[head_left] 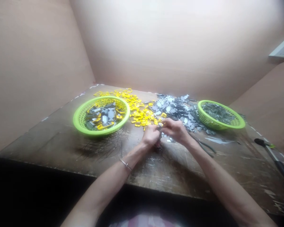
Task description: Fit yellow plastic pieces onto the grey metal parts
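Note:
My left hand [151, 135] is closed, its fingers wrapped round something small and dark that I cannot make out. Close beside it, my right hand [176, 130] pinches at the same spot with thumb and fingers. Both meet low over the table, just in front of a heap of small yellow frames [142, 116]. Behind the right hand spreads a pile of flat silver metal pieces [172, 105]. Under the hands a small reddish thing [158, 145] shows in part, too blurred to name.
A green basket [77, 121] at left holds yellow-and-silver pieces; another green basket [215, 126] at right holds small grey metal pieces. Thin wires [106, 146] lie before the left one. Dark tool handles [204, 145] lie beside my right forearm. A long-handled tool [273, 156] is far right.

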Demonstrator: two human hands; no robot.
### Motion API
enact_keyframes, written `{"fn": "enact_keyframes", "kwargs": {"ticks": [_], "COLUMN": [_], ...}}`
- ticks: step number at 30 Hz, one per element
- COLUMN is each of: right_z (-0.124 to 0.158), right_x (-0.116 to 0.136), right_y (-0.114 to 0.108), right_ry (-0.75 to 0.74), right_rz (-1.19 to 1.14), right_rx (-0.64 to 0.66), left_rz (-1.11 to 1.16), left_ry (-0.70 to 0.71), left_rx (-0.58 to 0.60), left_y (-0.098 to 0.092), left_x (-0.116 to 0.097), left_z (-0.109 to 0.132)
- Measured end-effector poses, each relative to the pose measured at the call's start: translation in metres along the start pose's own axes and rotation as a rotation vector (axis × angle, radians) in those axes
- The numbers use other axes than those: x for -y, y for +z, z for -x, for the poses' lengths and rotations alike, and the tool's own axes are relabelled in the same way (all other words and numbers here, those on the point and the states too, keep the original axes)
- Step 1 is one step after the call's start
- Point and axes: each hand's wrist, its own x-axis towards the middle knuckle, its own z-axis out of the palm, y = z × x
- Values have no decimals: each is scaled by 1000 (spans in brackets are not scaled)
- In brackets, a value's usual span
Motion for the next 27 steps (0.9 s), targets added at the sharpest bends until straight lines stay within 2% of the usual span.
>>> {"fn": "enact_keyframes", "kwargs": {"ticks": [3,6,12,19,27], "right_z": [1,3,6,8,8], "right_x": [-8,-16,-24,-27,-28], "right_y": [-6,-2,6,9,12], "right_ry": [139,236,204,234,148], "right_rz": [-357,-532,-450,-492,-295], "right_rx": [94,92,28,58,18], "left_rz": [79,136,252,341,432], "left_ry": [35,44,55,9,-59], "left_rx": [113,169,212,255,231], "left_y": [0,-1,-2,-3,-3], "left_x": [1,2,3,-1,-1], "left_z": [0,-2,-2,-1,-1]}}
